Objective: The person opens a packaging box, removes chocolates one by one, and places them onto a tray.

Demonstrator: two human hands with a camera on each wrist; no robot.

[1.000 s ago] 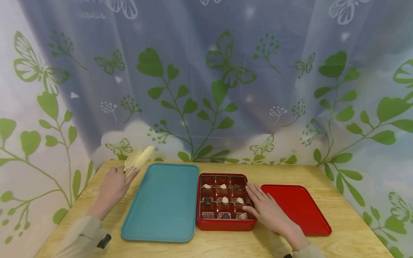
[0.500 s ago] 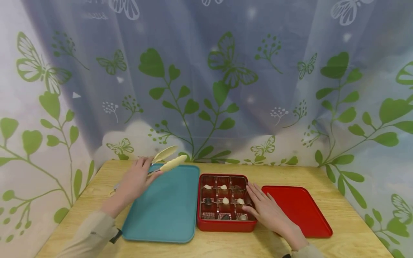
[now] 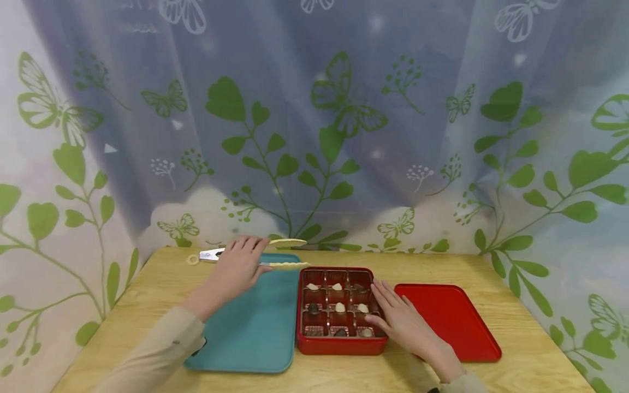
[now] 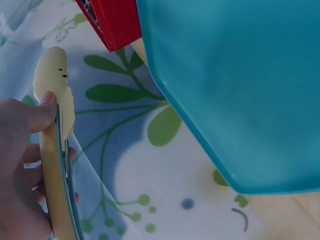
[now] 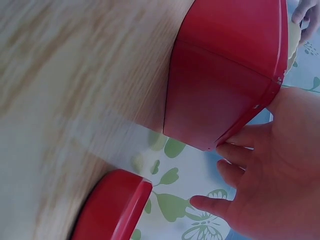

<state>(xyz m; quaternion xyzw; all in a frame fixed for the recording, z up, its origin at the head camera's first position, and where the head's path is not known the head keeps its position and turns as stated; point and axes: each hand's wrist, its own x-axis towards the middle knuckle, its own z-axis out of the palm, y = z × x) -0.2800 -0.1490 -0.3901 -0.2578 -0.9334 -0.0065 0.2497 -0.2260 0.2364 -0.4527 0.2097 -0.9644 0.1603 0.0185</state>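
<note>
My left hand (image 3: 238, 268) grips a pair of tongs (image 3: 290, 266) with cream-coloured tips and a metal body. Its two tips stand apart, pointing right over the far end of the teal tray, near the back left corner of the red box. In the left wrist view, thumb and fingers wrap the tongs (image 4: 52, 165). My right hand (image 3: 405, 325), fingers straight, rests against the right rim of the red box (image 3: 344, 346). Divided into compartments, the box holds several small pale pieces (image 3: 340, 308) and dark pieces (image 3: 314, 309).
A teal tray (image 3: 250, 333) lies flat on the wooden table (image 3: 147, 305), left of the box. Right of the box is a flat red lid-like tray (image 3: 457, 327), partly behind my right hand. A patterned curtain (image 3: 314, 136) hangs behind the table.
My left hand has carried the tongs rightward from the table's left side to over the tray's far end, turning the tips toward the box. My right hand stays at the box rim.
</note>
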